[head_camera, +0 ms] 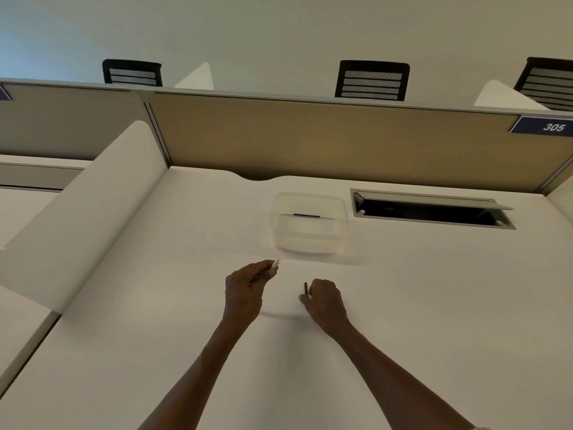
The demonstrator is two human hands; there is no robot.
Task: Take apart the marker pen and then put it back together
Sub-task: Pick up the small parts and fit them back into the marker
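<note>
My left hand (245,290) pinches the white marker body (274,264) above the surface (434,305), near its middle. My right hand (325,301) holds a small dark piece (306,288), probably the cap. Both parts judged light, rigid, smooth plastic; grip each mid-length, fingers (305,301) closed firmly.

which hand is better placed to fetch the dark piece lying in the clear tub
Probably the left hand: it is raised and nearer the clear tub, though it already grips the white marker body. The right hand sits lower, pinching a small dark part.
</note>
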